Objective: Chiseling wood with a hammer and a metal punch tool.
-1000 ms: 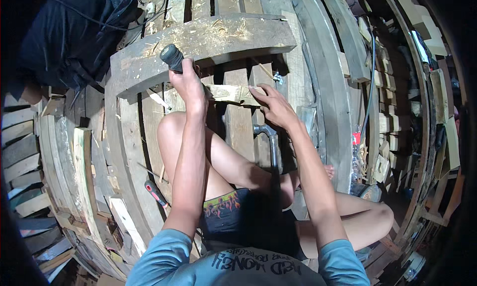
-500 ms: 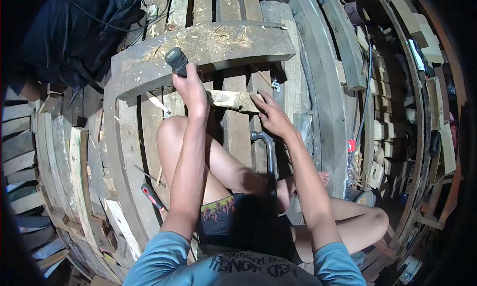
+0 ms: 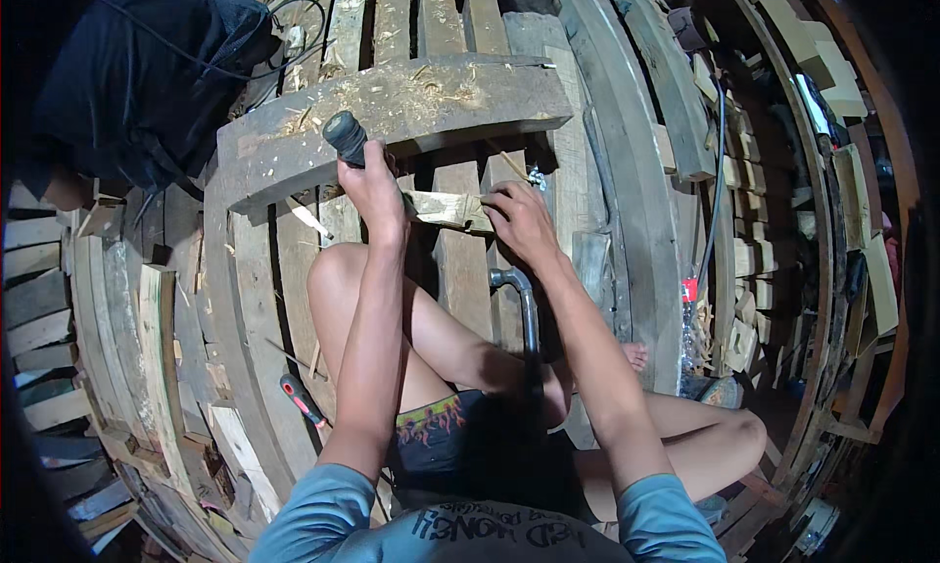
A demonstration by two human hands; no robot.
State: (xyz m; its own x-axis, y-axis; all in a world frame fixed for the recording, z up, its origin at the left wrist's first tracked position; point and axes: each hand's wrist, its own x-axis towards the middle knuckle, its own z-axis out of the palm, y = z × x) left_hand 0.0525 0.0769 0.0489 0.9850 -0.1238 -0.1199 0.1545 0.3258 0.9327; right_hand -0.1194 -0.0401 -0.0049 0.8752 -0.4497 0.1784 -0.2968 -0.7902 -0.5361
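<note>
My left hand grips an upright tool with a dark, wrapped cylindrical handle; its lower end is hidden. Below it a pale short wood piece lies crosswise over the slats, just in front of a thick beam. My right hand holds that piece's right end with bent fingers. A steel hammer lies between my bent legs. A red-and-black-handled screwdriver lies left of my knee. A thin stick and a small metal object lie beside the beam.
A person in dark clothing crouches at the upper left near a black cable. Long grey timbers run along my right, with stacked offcuts beyond. More boards lie to the left. A blue hose runs along the right.
In the picture, both my hands sit slightly lower than a second ago, and the right has shifted a little left along the piece, fingers more bent. The handle remains in my left hand.
</note>
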